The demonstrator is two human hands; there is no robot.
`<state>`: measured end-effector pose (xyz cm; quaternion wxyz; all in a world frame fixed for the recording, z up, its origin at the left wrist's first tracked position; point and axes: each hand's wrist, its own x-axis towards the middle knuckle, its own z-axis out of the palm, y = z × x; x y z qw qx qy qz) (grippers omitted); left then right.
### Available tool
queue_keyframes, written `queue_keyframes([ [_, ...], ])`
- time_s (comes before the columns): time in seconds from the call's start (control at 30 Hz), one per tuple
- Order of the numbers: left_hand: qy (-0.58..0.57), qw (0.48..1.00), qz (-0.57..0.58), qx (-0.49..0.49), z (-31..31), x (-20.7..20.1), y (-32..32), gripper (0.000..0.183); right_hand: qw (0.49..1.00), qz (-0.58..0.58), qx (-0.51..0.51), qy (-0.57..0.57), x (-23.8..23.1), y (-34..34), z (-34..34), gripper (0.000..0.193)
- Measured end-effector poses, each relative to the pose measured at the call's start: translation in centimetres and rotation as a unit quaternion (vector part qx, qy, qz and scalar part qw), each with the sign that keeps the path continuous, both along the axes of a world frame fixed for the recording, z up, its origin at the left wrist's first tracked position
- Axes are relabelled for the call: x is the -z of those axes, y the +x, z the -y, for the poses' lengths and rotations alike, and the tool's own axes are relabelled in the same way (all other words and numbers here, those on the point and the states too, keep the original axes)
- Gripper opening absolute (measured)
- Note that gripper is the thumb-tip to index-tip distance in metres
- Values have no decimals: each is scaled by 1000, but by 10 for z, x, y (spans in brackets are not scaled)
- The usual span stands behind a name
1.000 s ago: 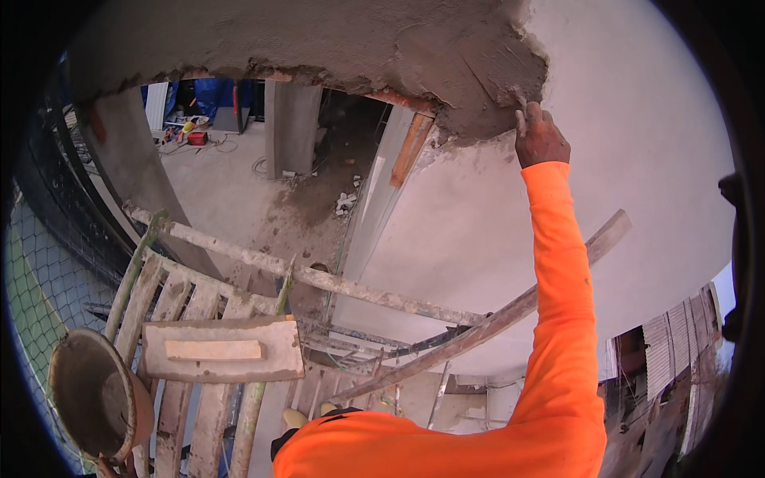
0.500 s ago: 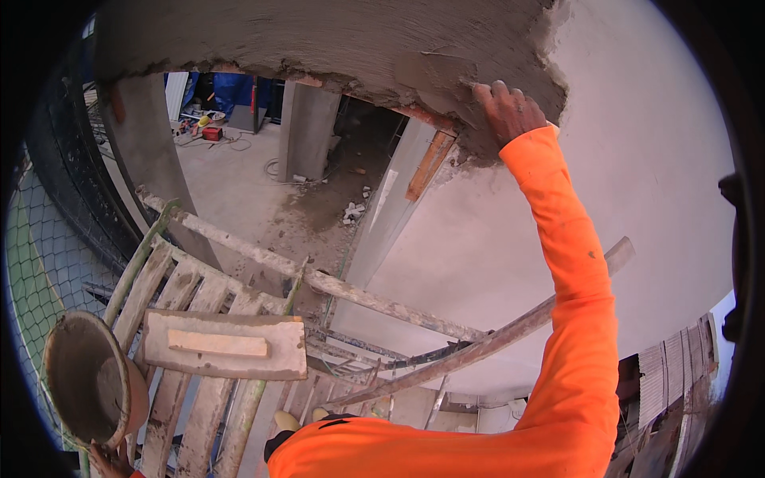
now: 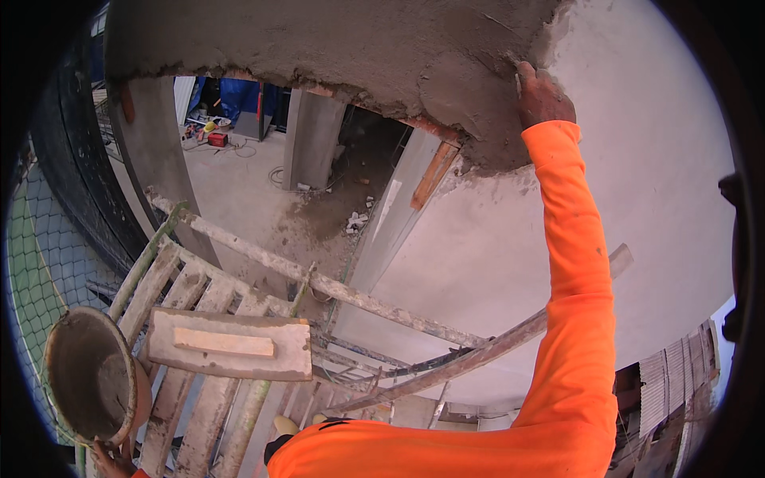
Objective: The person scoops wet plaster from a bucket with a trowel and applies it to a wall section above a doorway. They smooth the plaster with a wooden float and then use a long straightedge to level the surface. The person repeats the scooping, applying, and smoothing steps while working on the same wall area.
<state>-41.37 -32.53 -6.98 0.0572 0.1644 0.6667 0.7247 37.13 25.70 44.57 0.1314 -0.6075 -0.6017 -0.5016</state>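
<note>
My right hand (image 3: 547, 97), its orange sleeved arm stretched up, is closed against the wet grey mortar (image 3: 343, 40) by its right edge. What it grips is hidden, smeared with mortar or turned away. At the lower left my left hand (image 3: 113, 460) holds the near rim of a round mortar bucket (image 3: 94, 374). The bucket is tilted, its inside coated grey, with little in the bottom. To its right a rectangular plastering float (image 3: 231, 344) lies on the scaffold planks, its wooden handle upward; neither hand touches it.
Slatted scaffold planks (image 3: 171, 410) lie below me, with a mortar-spattered rail (image 3: 343, 292) beyond. A curved pole (image 3: 454, 362) runs along the pale wall (image 3: 637, 175). Further down, a concrete column (image 3: 311, 139) and a red toolbox (image 3: 217, 139) stand on the floor. Green netting (image 3: 36, 239) hangs left.
My right hand has moved right and slightly upward along the mortar, toward its edge with the pale wall. The mortar where it was looks more spread. The left hand stays at the bucket.
</note>
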Motion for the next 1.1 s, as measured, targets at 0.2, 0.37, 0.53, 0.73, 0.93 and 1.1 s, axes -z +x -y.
queue_keyframes([
  [0.2,3,998,55,-9,-66,-117,133,36,987,-64,-145,31,38,-70,55,30],
  [0.37,40,999,-10,-1,-105,-167,212,28,829,-55,-525,-185,144,-244,134,21],
  [0.53,-15,997,-80,-5,-114,-178,238,39,690,162,-646,-284,242,-412,199,24],
  [0.73,1,995,-105,4,-115,-167,263,74,710,233,-545,-380,273,-485,223,22],
  [0.93,-72,979,-193,13,-119,-172,271,77,640,207,-546,-500,299,-491,255,22],
  [1.1,-85,971,-222,18,-124,-179,267,69,609,119,-543,-566,286,-457,253,29],
])
